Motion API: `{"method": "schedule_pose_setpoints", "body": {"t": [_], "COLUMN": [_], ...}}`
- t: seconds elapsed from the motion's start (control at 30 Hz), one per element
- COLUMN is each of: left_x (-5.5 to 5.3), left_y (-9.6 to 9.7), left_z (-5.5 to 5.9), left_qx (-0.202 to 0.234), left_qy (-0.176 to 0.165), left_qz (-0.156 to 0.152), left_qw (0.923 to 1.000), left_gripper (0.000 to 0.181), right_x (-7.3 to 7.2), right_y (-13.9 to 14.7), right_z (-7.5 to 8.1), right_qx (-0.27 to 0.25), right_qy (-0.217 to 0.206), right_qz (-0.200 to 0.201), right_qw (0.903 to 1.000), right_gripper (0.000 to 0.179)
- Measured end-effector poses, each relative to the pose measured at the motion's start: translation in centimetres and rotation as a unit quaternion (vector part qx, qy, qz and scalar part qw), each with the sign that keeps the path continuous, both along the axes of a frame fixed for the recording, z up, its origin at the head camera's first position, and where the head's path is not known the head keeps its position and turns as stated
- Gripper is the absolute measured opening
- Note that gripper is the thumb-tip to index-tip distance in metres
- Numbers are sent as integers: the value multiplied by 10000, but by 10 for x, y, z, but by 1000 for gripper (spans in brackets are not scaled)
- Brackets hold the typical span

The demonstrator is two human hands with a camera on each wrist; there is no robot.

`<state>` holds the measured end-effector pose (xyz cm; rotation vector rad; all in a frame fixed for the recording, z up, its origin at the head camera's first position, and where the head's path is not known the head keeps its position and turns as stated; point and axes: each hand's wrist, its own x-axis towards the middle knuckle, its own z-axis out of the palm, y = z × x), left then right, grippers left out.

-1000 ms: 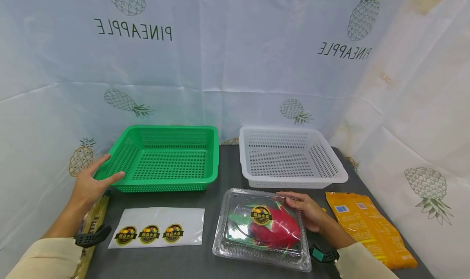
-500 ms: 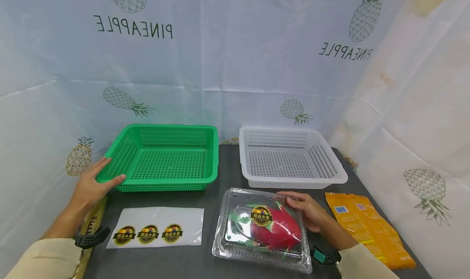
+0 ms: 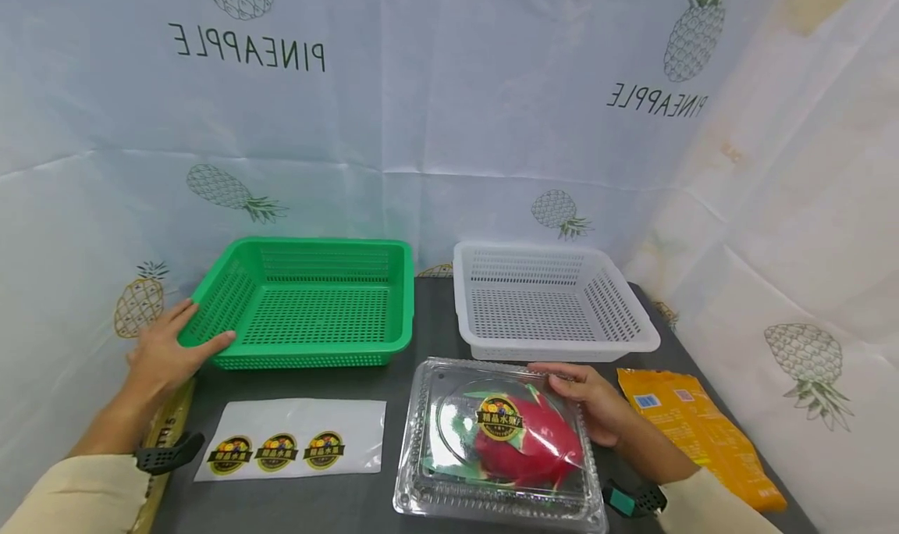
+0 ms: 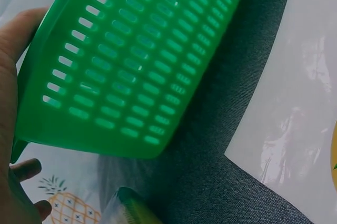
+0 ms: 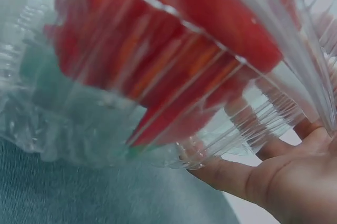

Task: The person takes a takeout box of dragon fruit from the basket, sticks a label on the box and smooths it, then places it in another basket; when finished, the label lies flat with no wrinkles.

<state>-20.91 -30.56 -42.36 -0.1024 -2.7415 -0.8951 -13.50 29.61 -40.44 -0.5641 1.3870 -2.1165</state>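
Note:
In the head view my left hand (image 3: 163, 354) grips the front left corner of a green plastic basket (image 3: 309, 358), thumb at the rim. The left wrist view shows the basket's slotted side (image 4: 131, 76), with fingertips (image 4: 27, 169) beyond the corner. My right hand (image 3: 597, 405) holds a clear plastic clamshell box (image 3: 414, 479) by its right side. Inside the box lies a red dragon fruit (image 3: 534, 444) with green tips; a round black and gold sticker (image 3: 499, 418) is on the lid. From the right wrist, fingers (image 5: 221, 174) show against the box's ribbed wall, partly behind clear plastic.
A white basket (image 3: 548, 350) stands at the back right of the dark table. Left of the box lies a white sheet (image 3: 351, 417) with three round stickers. An orange packet (image 3: 695, 432) is at the right, and a yellow-gold packet (image 3: 165, 440) lies under the left forearm.
The clamshell box has come slightly nearer to the camera, with its front edge lower in view. The left hand stays at the basket corner; the view has shifted a little.

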Motion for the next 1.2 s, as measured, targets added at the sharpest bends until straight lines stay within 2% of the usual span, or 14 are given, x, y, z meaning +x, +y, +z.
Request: {"method": "schedule_pose_setpoints", "body": {"t": [0.27,0.53,0.67,0.87,1.07,1.2], "left_x": [1,0,-1,0,3,3], "left_y": [0,3,4,4,2,1], "left_z": [-3,-4,-4,-5,-3,-1], "left_qx": [-63,-47,-4,95,116,73], "left_qy": [25,5,12,-49,-51,-48], "left_qz": [-35,-43,-13,-78,-61,-64], "left_qw": [10000,10000,10000,9999,9999,9999], "left_gripper": [89,91,91,91,91,91], "right_x": [2,-8,-16,-28,-37,-45], "right_y": [-12,-20,-26,-37,-51,-60], "right_z": [29,53,60,70,78,83], "right_qx": [-36,255,367,189,358,457], "right_qy": [66,26,144,289,124,167], "right_qz": [-54,-115,-133,-52,-321,-424], "right_qw": [10000,9996,9991,9994,9988,9979], "right_gripper": [42,39,40,38,35,34]}}
